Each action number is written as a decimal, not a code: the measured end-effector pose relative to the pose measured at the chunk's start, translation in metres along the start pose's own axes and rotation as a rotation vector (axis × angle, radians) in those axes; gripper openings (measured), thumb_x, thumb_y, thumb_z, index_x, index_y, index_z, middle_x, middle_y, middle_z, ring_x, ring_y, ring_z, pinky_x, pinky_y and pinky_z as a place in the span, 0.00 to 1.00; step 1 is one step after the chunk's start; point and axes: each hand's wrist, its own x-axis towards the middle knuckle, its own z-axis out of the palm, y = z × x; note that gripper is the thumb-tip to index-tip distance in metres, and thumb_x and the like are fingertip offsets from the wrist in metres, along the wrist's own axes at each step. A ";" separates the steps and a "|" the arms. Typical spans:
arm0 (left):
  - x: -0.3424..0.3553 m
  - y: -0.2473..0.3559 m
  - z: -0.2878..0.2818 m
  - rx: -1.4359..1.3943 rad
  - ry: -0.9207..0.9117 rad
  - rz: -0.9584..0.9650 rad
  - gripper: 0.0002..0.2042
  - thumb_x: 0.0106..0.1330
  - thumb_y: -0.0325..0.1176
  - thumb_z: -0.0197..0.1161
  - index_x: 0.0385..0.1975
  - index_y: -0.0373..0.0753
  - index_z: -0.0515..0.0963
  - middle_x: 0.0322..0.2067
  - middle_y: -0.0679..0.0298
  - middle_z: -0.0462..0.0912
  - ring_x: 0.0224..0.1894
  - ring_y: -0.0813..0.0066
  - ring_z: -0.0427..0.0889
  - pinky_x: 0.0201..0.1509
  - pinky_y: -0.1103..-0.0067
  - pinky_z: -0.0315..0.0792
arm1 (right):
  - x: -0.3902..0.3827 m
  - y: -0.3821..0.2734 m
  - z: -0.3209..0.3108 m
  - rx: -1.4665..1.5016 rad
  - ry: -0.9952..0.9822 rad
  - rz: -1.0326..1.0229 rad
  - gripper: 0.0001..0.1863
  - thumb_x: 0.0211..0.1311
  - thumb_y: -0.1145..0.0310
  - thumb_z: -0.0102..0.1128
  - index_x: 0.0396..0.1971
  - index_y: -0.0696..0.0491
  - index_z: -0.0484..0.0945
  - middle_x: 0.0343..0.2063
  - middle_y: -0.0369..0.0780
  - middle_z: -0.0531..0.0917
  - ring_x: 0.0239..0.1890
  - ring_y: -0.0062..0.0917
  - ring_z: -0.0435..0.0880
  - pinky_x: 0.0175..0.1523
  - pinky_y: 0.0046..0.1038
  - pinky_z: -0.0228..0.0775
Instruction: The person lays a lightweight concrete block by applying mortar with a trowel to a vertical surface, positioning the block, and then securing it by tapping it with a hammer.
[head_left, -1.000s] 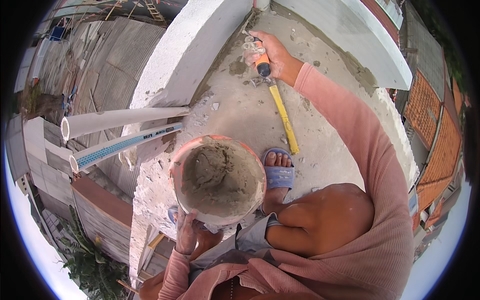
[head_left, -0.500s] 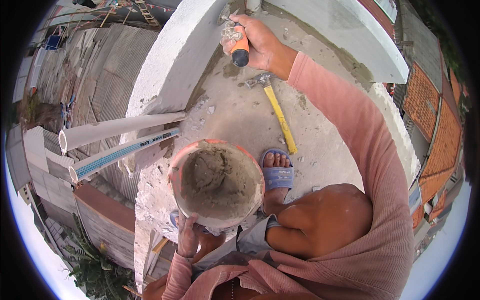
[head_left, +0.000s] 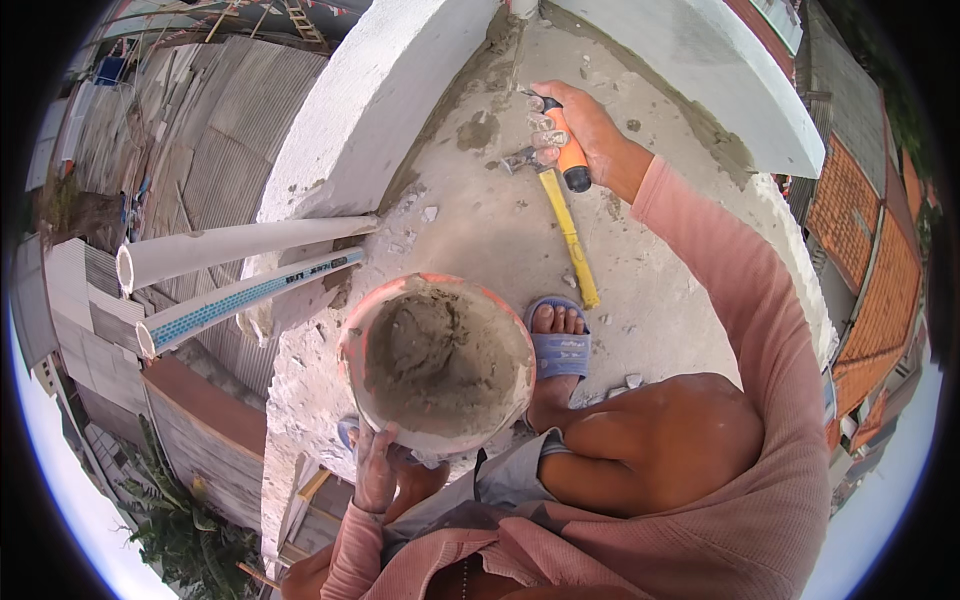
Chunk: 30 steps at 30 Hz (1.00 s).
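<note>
My right hand is closed around the orange-and-black handle of a trowel, above the concrete ledge; its blade is mostly hidden behind my fingers. Just under that hand lies a claw hammer with a yellow handle, its metal head partly covered by my fingers. Between my feet stands a mortar-smeared orange bucket, with grey wet mortar inside. My left hand grips the near-left rim of this bucket, fingertips against its outside.
Two white pipes, one plain and one with blue print, jut out past the ledge's left side. White low walls meet at the far corner. Rubble bits lie on the concrete floor. Below spread roofs; the ledge drops off at left.
My right hand has come back from the far corner by the left wall, moving right and nearer with the trowel, to above the hammer's head. My left hand stays on the bucket.
</note>
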 end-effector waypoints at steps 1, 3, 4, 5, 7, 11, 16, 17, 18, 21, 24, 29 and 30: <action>0.003 -0.006 -0.007 0.233 -0.023 0.092 0.26 0.76 0.35 0.52 0.71 0.34 0.59 0.61 0.58 0.71 0.57 0.67 0.77 0.57 0.73 0.77 | 0.013 0.001 -0.010 0.011 0.069 0.009 0.12 0.72 0.59 0.53 0.32 0.49 0.66 0.21 0.34 0.71 0.14 0.19 0.65 0.17 0.25 0.61; 0.003 -0.007 -0.008 0.466 -0.041 0.184 0.25 0.76 0.34 0.52 0.71 0.33 0.60 0.60 0.58 0.72 0.56 0.68 0.77 0.57 0.74 0.77 | 0.037 0.005 -0.020 0.048 0.033 0.062 0.12 0.72 0.59 0.53 0.32 0.50 0.66 0.20 0.34 0.71 0.14 0.19 0.65 0.17 0.25 0.61; 0.001 -0.003 0.000 0.276 -0.007 0.121 0.25 0.75 0.34 0.53 0.69 0.35 0.60 0.58 0.57 0.73 0.55 0.64 0.78 0.56 0.70 0.78 | 0.040 0.005 -0.017 0.083 0.000 0.111 0.13 0.72 0.58 0.53 0.32 0.50 0.66 0.20 0.34 0.71 0.14 0.19 0.65 0.17 0.25 0.61; 0.001 -0.002 0.001 0.182 0.009 0.089 0.25 0.74 0.35 0.54 0.68 0.36 0.61 0.57 0.56 0.74 0.54 0.62 0.79 0.55 0.68 0.79 | 0.043 0.009 -0.014 0.083 -0.003 0.112 0.13 0.72 0.58 0.53 0.32 0.50 0.66 0.20 0.34 0.71 0.14 0.19 0.65 0.17 0.25 0.61; 0.003 -0.004 0.002 0.118 0.028 0.082 0.24 0.73 0.35 0.54 0.67 0.37 0.62 0.55 0.55 0.74 0.53 0.60 0.80 0.54 0.66 0.80 | 0.051 0.019 0.001 0.190 -0.056 0.105 0.14 0.71 0.58 0.53 0.29 0.49 0.67 0.18 0.34 0.70 0.14 0.20 0.65 0.17 0.25 0.60; 0.009 -0.019 -0.017 0.230 0.016 0.127 0.22 0.73 0.36 0.53 0.64 0.37 0.63 0.52 0.55 0.75 0.52 0.60 0.81 0.53 0.67 0.81 | 0.070 0.029 0.019 0.467 -0.341 0.139 0.15 0.71 0.59 0.49 0.23 0.47 0.67 0.14 0.33 0.67 0.13 0.21 0.65 0.17 0.25 0.58; 0.010 -0.031 -0.029 0.458 -0.005 0.244 0.20 0.74 0.35 0.51 0.62 0.36 0.64 0.50 0.54 0.74 0.50 0.60 0.82 0.51 0.67 0.82 | 0.060 0.027 0.019 0.695 -0.523 0.185 0.15 0.72 0.59 0.50 0.24 0.47 0.68 0.15 0.31 0.68 0.12 0.18 0.64 0.16 0.23 0.59; 0.010 -0.031 -0.029 0.393 0.006 0.202 0.20 0.74 0.36 0.51 0.62 0.36 0.64 0.50 0.54 0.74 0.50 0.59 0.82 0.51 0.66 0.82 | 0.055 0.026 0.015 0.703 -0.561 0.222 0.15 0.72 0.59 0.50 0.24 0.47 0.68 0.15 0.31 0.68 0.11 0.17 0.63 0.16 0.22 0.59; 0.010 -0.032 -0.029 0.328 0.019 0.162 0.20 0.74 0.36 0.51 0.62 0.36 0.64 0.50 0.54 0.74 0.50 0.59 0.82 0.52 0.66 0.82 | 0.048 0.024 0.011 0.702 -0.561 0.225 0.15 0.72 0.59 0.50 0.24 0.47 0.68 0.15 0.31 0.68 0.11 0.17 0.63 0.16 0.22 0.59; 0.010 -0.033 -0.030 0.612 -0.021 0.314 0.20 0.74 0.35 0.51 0.62 0.36 0.63 0.51 0.54 0.74 0.51 0.58 0.82 0.52 0.65 0.82 | 0.026 0.019 0.003 0.462 -0.527 0.018 0.15 0.72 0.57 0.51 0.24 0.46 0.68 0.17 0.31 0.70 0.09 0.17 0.61 0.15 0.22 0.59; 0.009 -0.015 -0.010 0.214 0.002 0.118 0.20 0.73 0.35 0.51 0.63 0.37 0.63 0.52 0.54 0.74 0.52 0.57 0.82 0.52 0.64 0.83 | 0.022 0.015 0.001 0.260 -0.450 -0.088 0.15 0.72 0.56 0.52 0.25 0.45 0.68 0.18 0.31 0.71 0.10 0.17 0.63 0.17 0.25 0.61; 0.009 -0.019 -0.016 0.302 0.014 0.163 0.21 0.72 0.35 0.53 0.62 0.37 0.63 0.52 0.54 0.74 0.51 0.57 0.82 0.50 0.64 0.84 | 0.030 0.018 0.010 -0.035 -0.184 -0.216 0.14 0.71 0.53 0.53 0.31 0.47 0.67 0.19 0.33 0.69 0.14 0.20 0.66 0.22 0.29 0.64; 0.008 -0.019 -0.017 0.371 0.013 0.190 0.21 0.72 0.35 0.53 0.62 0.37 0.63 0.52 0.54 0.74 0.51 0.57 0.82 0.49 0.64 0.84 | 0.031 0.020 0.014 -0.138 -0.073 -0.250 0.15 0.71 0.53 0.53 0.33 0.48 0.67 0.20 0.34 0.69 0.16 0.21 0.67 0.24 0.31 0.66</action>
